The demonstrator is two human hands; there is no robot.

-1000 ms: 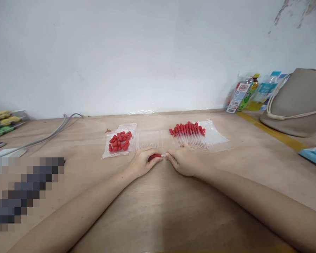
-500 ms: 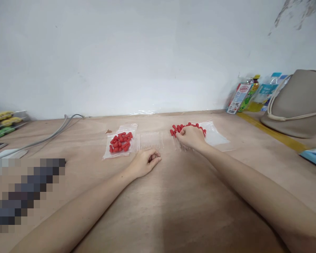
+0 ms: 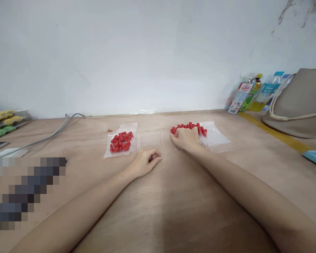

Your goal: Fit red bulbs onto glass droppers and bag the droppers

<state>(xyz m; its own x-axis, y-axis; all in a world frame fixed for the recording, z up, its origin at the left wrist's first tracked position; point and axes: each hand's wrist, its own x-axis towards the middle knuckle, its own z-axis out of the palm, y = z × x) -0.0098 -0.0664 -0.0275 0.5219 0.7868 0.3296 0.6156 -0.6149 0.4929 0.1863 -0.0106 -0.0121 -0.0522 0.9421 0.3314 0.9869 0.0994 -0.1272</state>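
Wood-grained table (image 3: 137,218) carries rounded red bulbs (image 3: 121,142) on a filmy plastic bag (image 3: 107,153), slender clear tubes (image 3: 151,139) beside them, and a row of red-topped droppers (image 3: 191,125). Left hand (image 3: 144,162) curls loosely, its grip apart; right hand (image 3: 185,139) covers several droppers, and whether its grip is clamped I cannot tell.

I can read no words or numbers on my feed. At the far right, a pack (image 3: 241,96) carries a round red emblem (image 3: 247,87) and small dark print (image 3: 238,104), too blurred for me to make out; the blue label (image 3: 270,88) on a bottle (image 3: 256,105) to its right is equally illegible.
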